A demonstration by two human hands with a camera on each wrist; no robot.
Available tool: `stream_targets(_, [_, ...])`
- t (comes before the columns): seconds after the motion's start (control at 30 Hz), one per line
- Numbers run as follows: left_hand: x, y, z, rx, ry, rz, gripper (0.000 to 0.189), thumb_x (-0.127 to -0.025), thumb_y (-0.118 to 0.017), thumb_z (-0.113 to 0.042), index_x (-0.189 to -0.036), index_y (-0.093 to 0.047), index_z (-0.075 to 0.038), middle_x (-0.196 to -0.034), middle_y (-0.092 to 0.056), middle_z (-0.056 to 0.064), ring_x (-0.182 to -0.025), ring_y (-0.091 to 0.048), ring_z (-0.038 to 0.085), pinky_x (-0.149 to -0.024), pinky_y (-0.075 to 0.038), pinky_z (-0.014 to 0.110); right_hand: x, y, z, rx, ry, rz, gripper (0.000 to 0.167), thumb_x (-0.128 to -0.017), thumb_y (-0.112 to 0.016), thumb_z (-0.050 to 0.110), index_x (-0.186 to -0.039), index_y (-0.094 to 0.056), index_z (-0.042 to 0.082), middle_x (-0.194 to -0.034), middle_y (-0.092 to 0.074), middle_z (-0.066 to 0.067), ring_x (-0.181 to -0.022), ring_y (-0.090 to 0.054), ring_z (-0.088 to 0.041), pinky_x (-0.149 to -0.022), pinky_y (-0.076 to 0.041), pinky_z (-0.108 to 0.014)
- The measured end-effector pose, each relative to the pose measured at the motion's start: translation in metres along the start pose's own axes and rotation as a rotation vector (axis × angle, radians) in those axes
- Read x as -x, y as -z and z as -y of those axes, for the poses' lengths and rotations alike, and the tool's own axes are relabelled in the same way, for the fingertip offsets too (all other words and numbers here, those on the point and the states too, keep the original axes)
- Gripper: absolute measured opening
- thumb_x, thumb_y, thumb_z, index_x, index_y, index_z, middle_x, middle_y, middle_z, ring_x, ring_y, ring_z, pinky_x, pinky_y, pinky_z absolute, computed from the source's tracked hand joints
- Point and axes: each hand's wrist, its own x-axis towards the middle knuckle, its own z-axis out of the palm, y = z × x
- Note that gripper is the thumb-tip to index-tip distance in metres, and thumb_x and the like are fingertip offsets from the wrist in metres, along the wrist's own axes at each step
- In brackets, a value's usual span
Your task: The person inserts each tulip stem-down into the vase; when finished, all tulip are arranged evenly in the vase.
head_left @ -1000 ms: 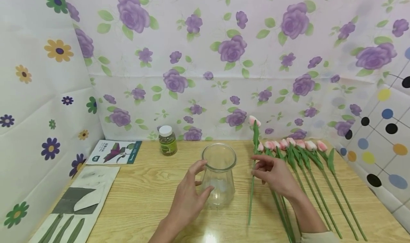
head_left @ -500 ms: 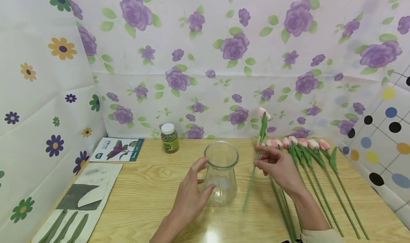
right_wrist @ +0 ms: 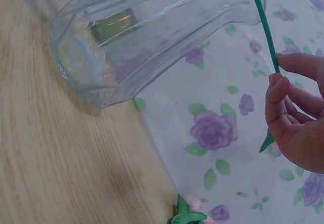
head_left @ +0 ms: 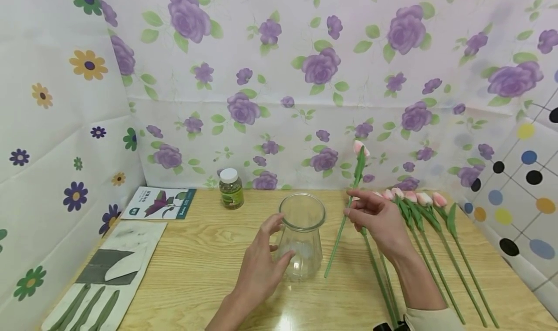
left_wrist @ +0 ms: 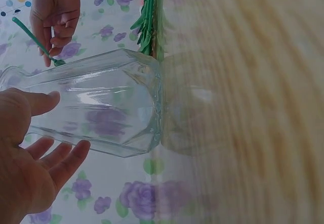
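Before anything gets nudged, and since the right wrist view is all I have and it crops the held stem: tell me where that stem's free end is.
Observer: In the head view, the stem ends outside the vase, just to its right.
Operator: Describe its bloom; the fingers mostly hide it from me.
Observer: The bloom is pink and white, beyond the right hand.
Operator: Now the tulips cut off at my bottom edge.
Observer: Those tulips lie on the table, stems toward the person.
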Motion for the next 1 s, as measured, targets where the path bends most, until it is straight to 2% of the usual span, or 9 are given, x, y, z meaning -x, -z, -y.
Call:
stream_targets(0.43, [0.000,-0.001,0.001,-0.015,-0.028,-0.023,0.098,-0.078,-0.089,0.006,-0.154,-0.032,-0.017,-0.140,-0.061,0.015,-0.120,-0.068,0.035,-0.080,-0.067,0.034,-0.004,-0.006,0.016,-0.084,0.014,-0.030,0.046,-0.100,-0.071,0.004,-0.144,-0.062,0.005,-0.097,-0.068,0.007,-0.070,-0.060,-0.009,-0.061,-0.054,-0.023])
stream_targets(0.6, [0.000,-0.001,0.001,-0.006,-0.025,-0.021,0.097,-0.078,-0.089,0.005,-0.154,-0.033,-0.017,-0.142,-0.061,0.015,-0.121,-0.068,0.033,-0.081,-0.067,0.034,-0.006,-0.010,0.020,-0.087,-0.003,-0.068,0.044,-0.101,-0.069,0.003,-0.144,-0.063,0.007,-0.095,-0.069,0.009,-0.069,-0.059,-0.010,-0.061,-0.054,-0.025])
stream_targets(0.73, [0.001,0.000,0.002,-0.005,-0.027,-0.020,0.097,-0.079,-0.089,0.005,-0.154,-0.033,-0.017,-0.142,-0.061,0.015,-0.121,-0.068,0.034,-0.080,-0.067,0.035,-0.007,-0.015,0.023,-0.109,-0.011,-0.103,0.044,-0.099,-0.073,0.007,-0.142,-0.064,0.008,-0.094,-0.070,0.007,-0.069,-0.057,-0.012,-0.063,-0.053,-0.028])
stream_targets(1.0, [0.001,0.000,0.002,0.004,-0.031,-0.015,0.095,-0.079,-0.089,0.002,-0.154,-0.033,-0.017,-0.142,-0.060,0.016,-0.120,-0.068,0.035,-0.080,-0.067,0.036,-0.012,-0.020,0.025,-0.150,-0.002,-0.163,0.044,-0.098,-0.076,0.009,-0.141,-0.066,0.010,-0.092,-0.070,0.004,-0.069,-0.058,-0.011,-0.061,-0.053,-0.024])
